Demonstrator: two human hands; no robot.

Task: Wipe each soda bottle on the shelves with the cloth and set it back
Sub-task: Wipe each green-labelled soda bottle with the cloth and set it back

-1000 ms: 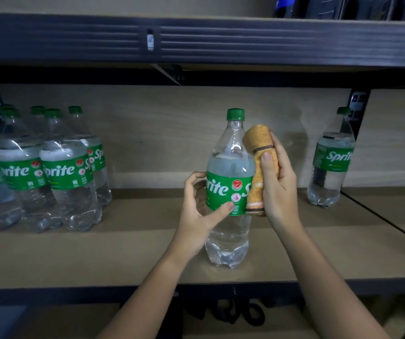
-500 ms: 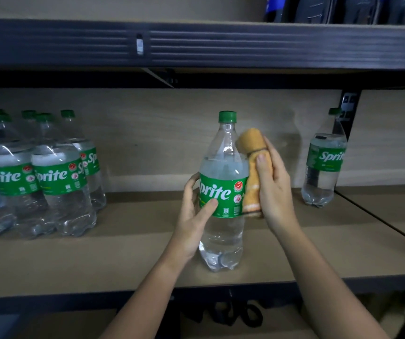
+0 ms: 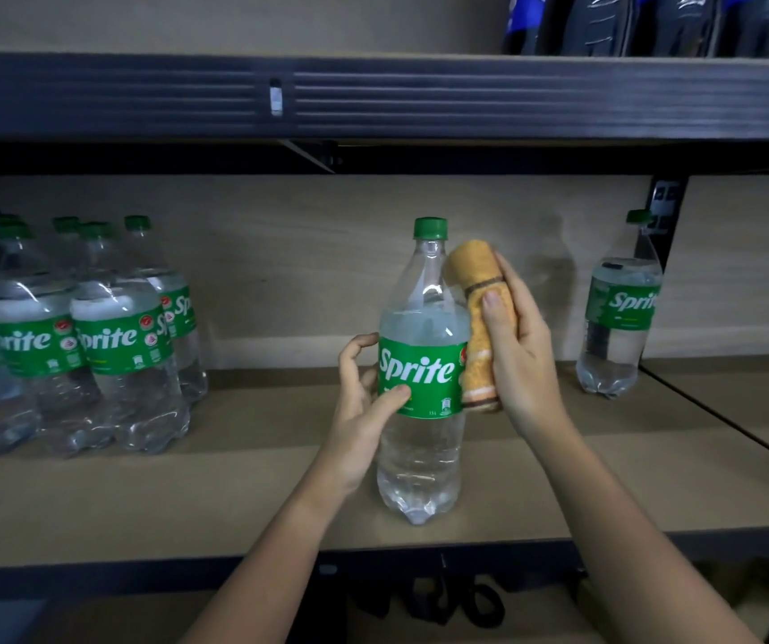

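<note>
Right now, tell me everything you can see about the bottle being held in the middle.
The held Sprite bottle is clear plastic with a green cap, a green Sprite label and clear liquid up to its shoulder. It is upright over the wooden shelf. The left hand grips its label, thumb in front. The right hand presses a folded orange cloth against its right side.

**Green labels, an orange cloth**

The bottle (image 3: 419, 364) in the left hand (image 3: 364, 402) is showing clear plastic, a green cap and a green label with white lettering. Against it, the cloth (image 3: 475, 318) in the right hand (image 3: 522, 355) is showing speckled orange with dark and pale stripes.
</note>
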